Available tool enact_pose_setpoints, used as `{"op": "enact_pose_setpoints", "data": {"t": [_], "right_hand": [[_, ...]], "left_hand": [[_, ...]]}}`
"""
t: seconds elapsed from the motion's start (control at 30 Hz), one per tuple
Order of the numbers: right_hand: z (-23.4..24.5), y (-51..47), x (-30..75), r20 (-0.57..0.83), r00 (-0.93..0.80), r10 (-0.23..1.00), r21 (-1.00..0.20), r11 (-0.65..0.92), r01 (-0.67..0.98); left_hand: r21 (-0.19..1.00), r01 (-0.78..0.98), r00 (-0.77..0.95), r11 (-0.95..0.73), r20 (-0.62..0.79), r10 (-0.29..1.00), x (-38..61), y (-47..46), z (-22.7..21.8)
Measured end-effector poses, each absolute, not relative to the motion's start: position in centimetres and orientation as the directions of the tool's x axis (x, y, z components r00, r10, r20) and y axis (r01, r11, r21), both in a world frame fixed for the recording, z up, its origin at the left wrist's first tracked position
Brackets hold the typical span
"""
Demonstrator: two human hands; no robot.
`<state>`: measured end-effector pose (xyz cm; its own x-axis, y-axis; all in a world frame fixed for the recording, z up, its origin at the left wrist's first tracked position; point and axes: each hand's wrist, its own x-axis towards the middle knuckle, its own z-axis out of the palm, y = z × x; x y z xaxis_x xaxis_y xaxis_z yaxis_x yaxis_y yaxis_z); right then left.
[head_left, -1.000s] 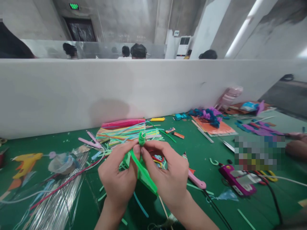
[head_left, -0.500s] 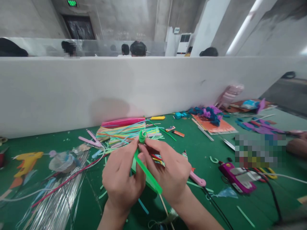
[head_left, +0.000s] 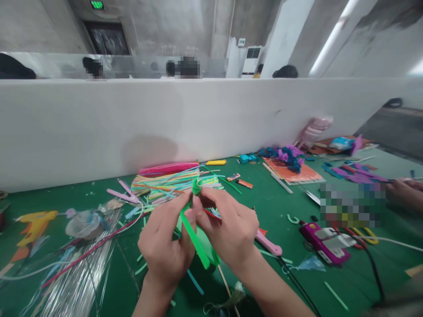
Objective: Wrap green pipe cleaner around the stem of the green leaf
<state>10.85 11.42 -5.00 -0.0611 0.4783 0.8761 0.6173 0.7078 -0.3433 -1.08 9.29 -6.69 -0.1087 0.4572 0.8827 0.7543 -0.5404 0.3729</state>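
Observation:
Both my hands meet over the middle of the table. Between their fingertips stands a small bright green coil [head_left: 197,186], wound round something pale that shows at its top. A loose green strip [head_left: 194,240] hangs from it towards me, and a wider green piece lies partly hidden under my palms. My left hand [head_left: 167,242] is closed, its thumb and forefinger pinching the strip just below the coil. My right hand [head_left: 229,229] is closed too, with thumb and forefinger pressed against the coil's side. Its other fingers are curled and partly hidden.
Bundled coloured strips [head_left: 172,185] lie behind my hands. A yellow glue gun [head_left: 36,226] and clear plastic strands [head_left: 87,273] lie left. To the right are a pink-handled tool [head_left: 269,244], a magenta power strip [head_left: 325,246] and another person's hand [head_left: 406,193]. A white partition [head_left: 198,119] bounds the back.
The loose green strip's end has swung left and up slightly, and my right thumb sits higher on the coil. The other person's hand at the right edge has come further into view.

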Motion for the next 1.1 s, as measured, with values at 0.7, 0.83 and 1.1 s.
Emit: {"op": "enact_pose_setpoints", "data": {"t": [0.7, 0.83, 1.1], "right_hand": [[-4.6, 12.8, 10.4, 0.407, -0.038, 0.913, -0.909, 0.401, -0.11], [-4.3, 13.4, 11.4, 0.312, 0.088, 0.946, -0.912, 0.324, -0.251], [-3.9, 13.2, 15.6, 0.391, 0.304, 0.869, -0.881, 0.449, -0.15]], "left_hand": [[0.914, -0.163, -0.412, -0.373, 0.28, 0.867, 1.8, 11.3, -7.6], [0.838, -0.142, -0.497, -0.527, 0.4, 0.77, 1.0, 11.8, -7.7], [0.817, -0.344, -0.343, -0.463, 0.35, 0.872, -3.3, 11.5, -5.2]]}}
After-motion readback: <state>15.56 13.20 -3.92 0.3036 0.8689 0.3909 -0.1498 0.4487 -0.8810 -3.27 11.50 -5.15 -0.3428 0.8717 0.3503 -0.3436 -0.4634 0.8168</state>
